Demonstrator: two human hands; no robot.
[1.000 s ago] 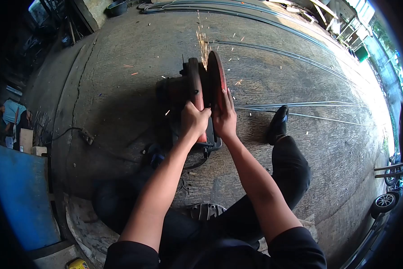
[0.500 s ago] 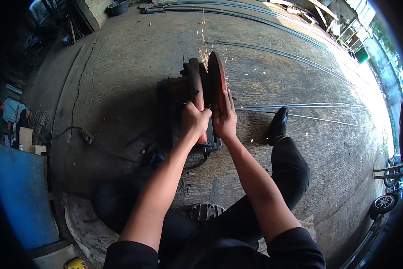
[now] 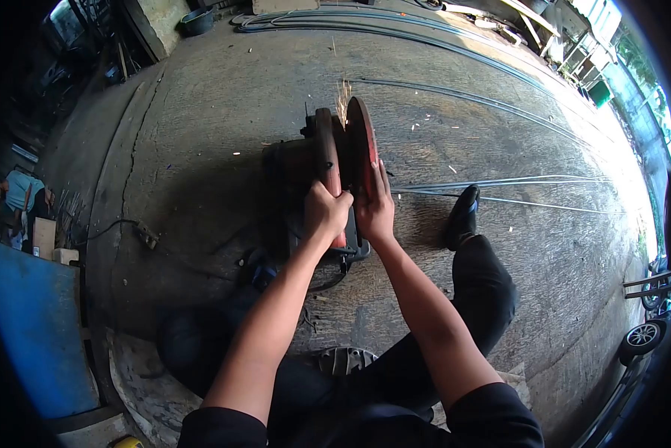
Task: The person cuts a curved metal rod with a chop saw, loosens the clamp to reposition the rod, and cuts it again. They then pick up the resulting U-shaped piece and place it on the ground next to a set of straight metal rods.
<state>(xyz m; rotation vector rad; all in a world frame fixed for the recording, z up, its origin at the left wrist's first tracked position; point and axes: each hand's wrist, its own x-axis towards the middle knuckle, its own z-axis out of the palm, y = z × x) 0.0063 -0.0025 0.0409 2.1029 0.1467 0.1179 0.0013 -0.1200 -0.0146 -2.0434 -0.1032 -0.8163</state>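
Observation:
A cut-off saw (image 3: 294, 160) stands on the floor in front of me, its dark motor on the left. My left hand (image 3: 326, 209) is wrapped round its reddish handle (image 3: 326, 145). Just right of that handle is a large round disc (image 3: 363, 134), dark with a worn red face, seen nearly edge-on. My right hand (image 3: 376, 209) grips the disc's near lower part, fingers stretched along its right face and the thumb on the inner side. Orange sparks (image 3: 343, 101) fly up and away between the saw and the disc's far edge.
Long metal rods (image 3: 500, 181) lie on the floor to the right, with more rods (image 3: 425, 26) further off. My shoe (image 3: 464, 213) is beside the near rods. A power cord reaches a socket (image 3: 147, 235). A blue panel (image 3: 33, 321) stands left; behind it is another person (image 3: 23, 190).
The saw, disc and both hands sit slightly lower in view, along with the floor around them. The spark spray looks smaller. Both grips are the same.

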